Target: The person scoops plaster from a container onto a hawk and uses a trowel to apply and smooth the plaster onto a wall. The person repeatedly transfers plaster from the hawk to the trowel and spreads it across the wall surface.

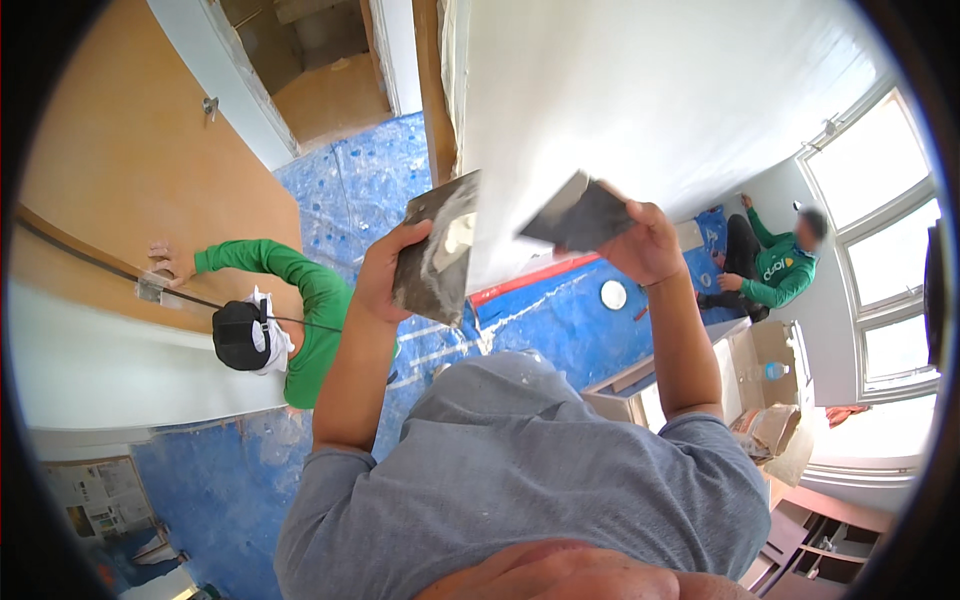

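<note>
My left hand (384, 272) is closed round the edge of a flat grey plate (418, 282), its surface smeared with pale filler. A thicker cream lump of filler (456, 238) sits on the plate's right side. Across from it, my right hand (650, 240) grips a dark, flat, roughly rectangular scraper (578, 214), which is tilted and slightly blurred. The two tools are held up a short way apart. Beyond them is a white wall (620, 90), and neither tool plainly touches it.
A person in green (325, 300) stands close on my left, one hand at the wooden door (150, 130). Another person in green (785, 265) sits low near the windows. Blue sheeting (560, 320) covers the floor, with a round white lid (613, 294). At right are a cardboard box (785, 345) and bottle (775, 371).
</note>
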